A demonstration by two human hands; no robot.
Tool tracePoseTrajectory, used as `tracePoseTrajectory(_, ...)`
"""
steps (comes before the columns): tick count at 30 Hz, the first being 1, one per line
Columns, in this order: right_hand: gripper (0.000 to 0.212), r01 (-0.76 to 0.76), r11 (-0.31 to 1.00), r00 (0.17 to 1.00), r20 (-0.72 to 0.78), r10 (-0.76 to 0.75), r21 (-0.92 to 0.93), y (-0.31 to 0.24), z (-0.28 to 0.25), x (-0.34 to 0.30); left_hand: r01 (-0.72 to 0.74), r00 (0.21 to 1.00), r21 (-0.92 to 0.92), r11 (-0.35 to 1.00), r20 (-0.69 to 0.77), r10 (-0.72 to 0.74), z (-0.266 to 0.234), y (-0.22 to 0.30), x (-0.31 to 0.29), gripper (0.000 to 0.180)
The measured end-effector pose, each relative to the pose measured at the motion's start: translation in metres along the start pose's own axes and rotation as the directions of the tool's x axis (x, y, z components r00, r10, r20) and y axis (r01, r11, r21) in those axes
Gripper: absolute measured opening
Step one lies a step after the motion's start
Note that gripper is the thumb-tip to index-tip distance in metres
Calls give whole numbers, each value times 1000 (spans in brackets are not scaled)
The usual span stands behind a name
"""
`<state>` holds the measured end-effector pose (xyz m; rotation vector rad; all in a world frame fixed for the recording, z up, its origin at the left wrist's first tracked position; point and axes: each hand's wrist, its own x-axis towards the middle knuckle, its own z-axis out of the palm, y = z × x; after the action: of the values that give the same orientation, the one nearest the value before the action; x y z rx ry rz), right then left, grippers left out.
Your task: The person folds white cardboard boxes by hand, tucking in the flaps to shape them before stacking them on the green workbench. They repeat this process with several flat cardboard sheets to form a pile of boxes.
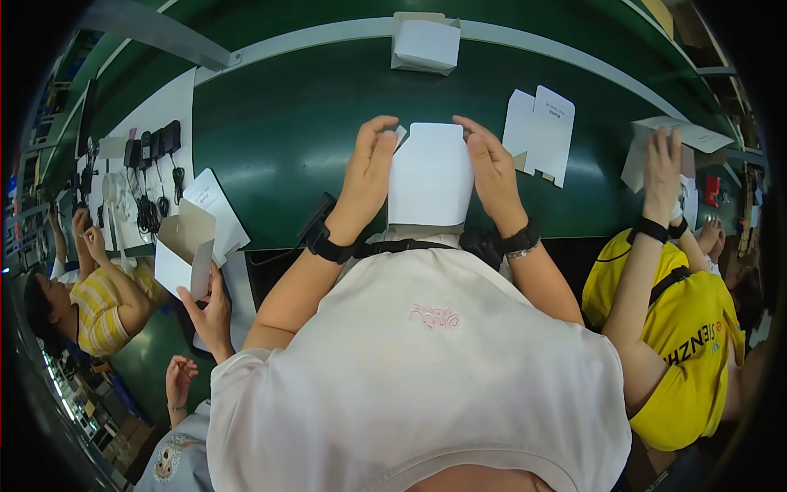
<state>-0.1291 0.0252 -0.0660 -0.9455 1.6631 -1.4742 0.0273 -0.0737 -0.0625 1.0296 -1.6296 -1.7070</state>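
Note:
A white cardboard box (pixel 432 182) stands in front of me at the near edge of the green table, with a flap raised at its far end. My left hand (pixel 373 168) presses against its left side, thumb and fingers close to a small side flap. On the opposite side, my right hand (pixel 493 172) has its fingers along the box wall and bent over the far corner. Both hands grip the box between them. Its inside is hidden from view.
A flat, unfolded white carton (pixel 539 135) lies to the right. Another white box (pixel 426 43) sits at the back rail. At left, a co-worker's hand holds an open box (pixel 187 246) near black adapters with cables (pixel 152 148). A co-worker in yellow handles a carton (pixel 680 135) at right.

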Motion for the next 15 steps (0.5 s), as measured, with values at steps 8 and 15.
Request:
tracePoseTrajectory(8,49,-16,996,980,195,33,-84,14,-12,1,229,948,-68,971,240,-207,-10,-3,5,20)
tracePoseTrajectory(15,44,168,975,953,279,-122,-147,12,-12,-1,-281,959,97,955,57,276,3,-22,-9,23)
